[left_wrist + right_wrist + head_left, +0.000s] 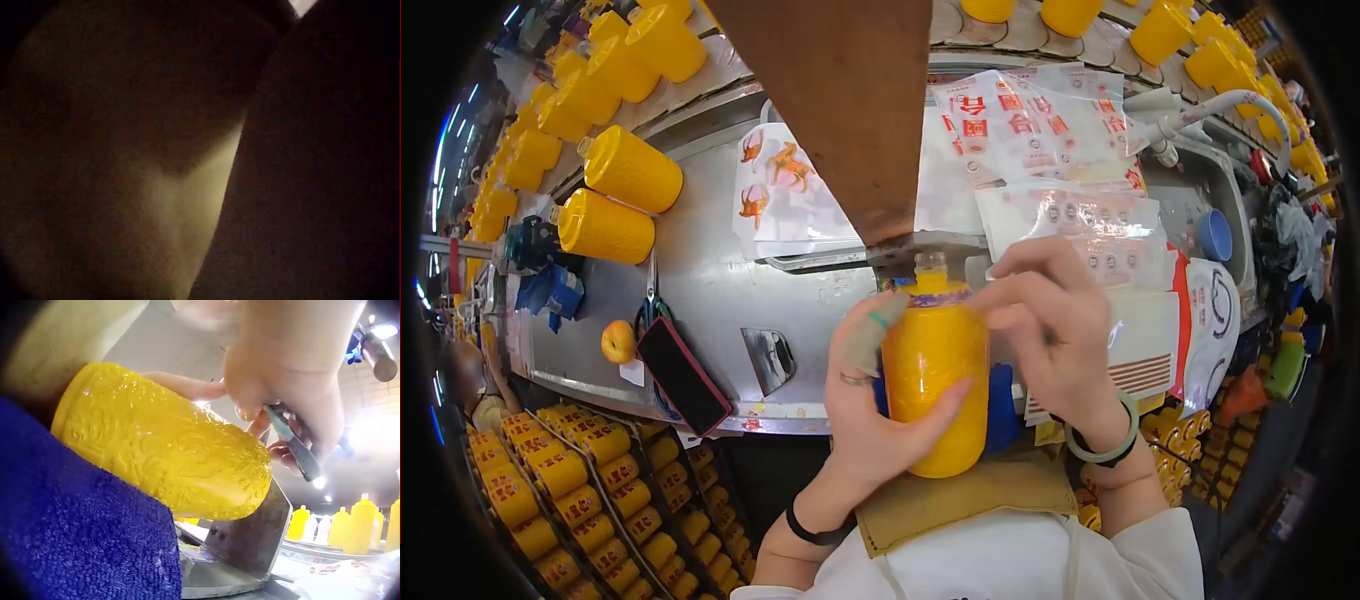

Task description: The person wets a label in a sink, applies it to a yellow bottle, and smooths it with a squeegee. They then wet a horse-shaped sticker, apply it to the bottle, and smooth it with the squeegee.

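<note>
Left hand [866, 424] grips yellow bottle [932, 350] from the left.

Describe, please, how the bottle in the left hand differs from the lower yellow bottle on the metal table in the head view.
The left hand grips the held bottle; no hand touches the table bottle. The held bottle has a purple band near its top; the table bottle shows none. Both are yellow.

white top [1020, 565], tan apron [965, 508], black wristband [812, 532], pale green bangle [1135, 422]

A lit, yellowish patch [200, 200] borders a dark surface [312, 187], too dim to identify.
</note>
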Demonstrator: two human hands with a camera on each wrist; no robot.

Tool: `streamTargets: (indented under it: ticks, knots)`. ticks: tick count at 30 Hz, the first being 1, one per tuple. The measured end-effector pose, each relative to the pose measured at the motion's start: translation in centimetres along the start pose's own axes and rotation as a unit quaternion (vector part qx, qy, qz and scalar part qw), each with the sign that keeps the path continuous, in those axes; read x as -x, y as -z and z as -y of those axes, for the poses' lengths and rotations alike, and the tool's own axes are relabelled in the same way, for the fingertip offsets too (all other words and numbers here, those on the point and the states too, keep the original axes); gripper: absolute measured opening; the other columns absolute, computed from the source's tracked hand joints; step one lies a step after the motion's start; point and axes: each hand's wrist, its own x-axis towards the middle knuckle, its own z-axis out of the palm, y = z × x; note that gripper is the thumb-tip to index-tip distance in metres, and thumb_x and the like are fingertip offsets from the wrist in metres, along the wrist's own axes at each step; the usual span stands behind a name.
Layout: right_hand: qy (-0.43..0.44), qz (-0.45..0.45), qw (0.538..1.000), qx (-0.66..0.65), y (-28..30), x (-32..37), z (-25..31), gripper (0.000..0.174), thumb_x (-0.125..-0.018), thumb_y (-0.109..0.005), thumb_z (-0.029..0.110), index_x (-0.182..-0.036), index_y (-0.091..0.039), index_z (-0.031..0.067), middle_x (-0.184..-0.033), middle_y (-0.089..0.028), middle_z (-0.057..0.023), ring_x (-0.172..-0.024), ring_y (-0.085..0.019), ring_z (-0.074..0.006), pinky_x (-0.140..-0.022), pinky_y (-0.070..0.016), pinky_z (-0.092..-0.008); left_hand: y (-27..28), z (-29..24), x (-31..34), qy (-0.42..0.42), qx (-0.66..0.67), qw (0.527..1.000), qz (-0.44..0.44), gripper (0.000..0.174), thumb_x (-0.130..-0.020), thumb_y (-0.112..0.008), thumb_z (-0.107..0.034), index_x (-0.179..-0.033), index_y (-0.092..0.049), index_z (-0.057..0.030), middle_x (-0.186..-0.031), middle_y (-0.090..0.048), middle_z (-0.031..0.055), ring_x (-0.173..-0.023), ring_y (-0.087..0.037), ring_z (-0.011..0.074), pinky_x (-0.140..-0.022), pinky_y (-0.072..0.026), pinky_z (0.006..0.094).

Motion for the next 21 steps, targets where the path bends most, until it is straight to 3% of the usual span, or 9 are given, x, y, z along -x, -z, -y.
streamTargets:
  ticks: [1, 3, 4, 7, 8, 11, 21]
  knots:
    - [-0.038, -0.022, 0.999, -0.008, 0.6, -0.1, 0.3, 0.023, -0.085, -0.079, 0.011, -0.107, -0.073, 0.0068, -0.101, -0.061, -0.0088, -0.077, -0.058, -0.0206, -0.069, -0.0488, -0.0317, 0.0, 0.9, 0.2, 0.037, 0.111, 0.993, -0.003, 0.075, -0.078, -0.087, -0.013, -0.142, -0.051, 0.0013, -0.141, -0.050, 0.0183, -0.132, -0.053, 0.0301, -0.112, -0.0433, 0.0425]
    - [-0.139, -0.044, 0.988, -0.041, 1.3, 0.5, 0.3, 0.026, -0.089, -0.072, 0.005, -0.115, -0.069, 0.0046, -0.107, -0.060, -0.0089, -0.088, -0.057, -0.0193, -0.077, -0.0482, -0.0312, 0.0, 1.9, 0.1, 0.034, 0.167, 0.985, -0.011, 0.072, -0.079, -0.085, -0.011, -0.141, -0.051, 0.0019, -0.140, -0.052, 0.0184, -0.133, -0.053, 0.0284, -0.113, -0.0429, 0.0418]
    - [-0.139, -0.043, 0.988, -0.043, 1.3, 0.9, -0.2, 0.026, -0.089, -0.072, 0.005, -0.115, -0.069, 0.0046, -0.107, -0.060, -0.0089, -0.088, -0.057, -0.0193, -0.077, -0.0482, -0.0312, 0.0, 2.1, 0.1, 0.031, 0.224, 0.974, -0.019, 0.070, -0.080, -0.083, -0.008, -0.141, -0.051, 0.0024, -0.138, -0.053, 0.0184, -0.133, -0.052, 0.0268, -0.114, -0.0424, 0.0411]
    - [-0.112, -0.003, 0.993, -0.025, 1.4, 1.7, -0.7, 0.023, -0.096, -0.059, 0.000, -0.116, -0.069, 0.0032, -0.112, -0.059, -0.0113, -0.094, -0.058, -0.0221, -0.081, -0.0498, -0.0331, 0.1, 2.1, 0.0, -0.021, 0.114, 0.993, -0.032, 0.069, -0.078, -0.083, -0.012, -0.139, -0.054, 0.0035, -0.138, -0.055, 0.0211, -0.132, -0.054, 0.0335, -0.113, -0.0426, 0.0438]
    - [-0.111, -0.001, 0.993, -0.026, 1.3, 1.8, -0.4, 0.023, -0.096, -0.059, 0.000, -0.116, -0.069, 0.0032, -0.112, -0.059, -0.0113, -0.094, -0.058, -0.0221, -0.081, -0.0498, -0.0331, 0.3, 2.1, 0.0, -0.053, 0.046, 0.997, -0.027, 0.070, -0.077, -0.084, -0.015, -0.138, -0.055, 0.0036, -0.139, -0.055, 0.0220, -0.132, -0.054, 0.0360, -0.112, -0.0425, 0.0450]
    - [-0.081, 0.013, 0.996, -0.032, 0.4, 2.2, 0.4, 0.032, -0.092, -0.062, -0.003, -0.122, -0.071, 0.0047, -0.114, -0.060, -0.0119, -0.096, -0.060, -0.0256, -0.086, -0.0518, -0.0346, 0.3, 1.9, -0.2, -0.085, 0.045, 0.995, -0.038, 0.069, -0.076, -0.086, -0.019, -0.135, -0.057, 0.0031, -0.138, -0.056, 0.0225, -0.132, -0.054, 0.0402, -0.112, -0.0425, 0.0478]
    - [-0.065, 0.035, 0.997, -0.010, -1.1, 2.1, 0.4, 0.038, -0.088, -0.067, -0.002, -0.125, -0.072, 0.0067, -0.115, -0.060, -0.0130, -0.089, -0.057, -0.0246, -0.082, -0.0523, -0.0355, 0.5, 1.6, -0.6, -0.076, 0.010, 0.997, -0.016, 0.068, -0.075, -0.087, -0.019, -0.134, -0.059, 0.0012, -0.133, -0.062, 0.0195, -0.130, -0.055, 0.0413, -0.112, -0.0421, 0.0503]
